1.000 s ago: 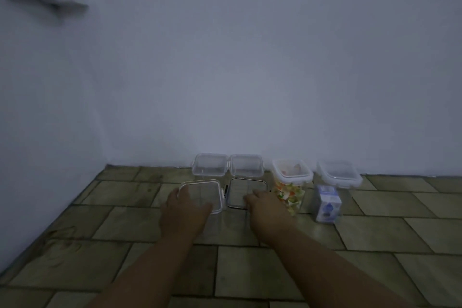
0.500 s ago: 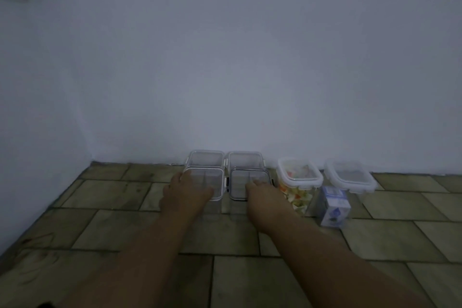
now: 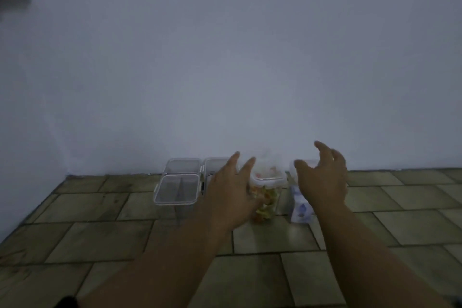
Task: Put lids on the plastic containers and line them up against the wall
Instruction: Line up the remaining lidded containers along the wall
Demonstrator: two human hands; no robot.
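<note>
Several clear plastic containers stand on the tiled floor by the wall. An empty lidded container (image 3: 178, 190) stands front left, with another (image 3: 183, 165) behind it at the wall. A third empty one (image 3: 215, 164) is mostly hidden by my left hand (image 3: 232, 195). A lidded container of colourful food (image 3: 268, 192) stands right of that hand. A container with a blue-and-white packet (image 3: 301, 207) is partly behind my right hand (image 3: 322, 177). Both hands hover with fingers spread, holding nothing.
A pale wall (image 3: 250, 70) runs across the back and meets a side wall at the left corner. The floor (image 3: 275, 237) is greenish-brown tile. A dark blurred object (image 3: 15, 0) sits high on the left wall.
Both hands left the two empty containers, now pushed back to the wall, and moved right toward the food container and the packet container. The view shifted slightly.
</note>
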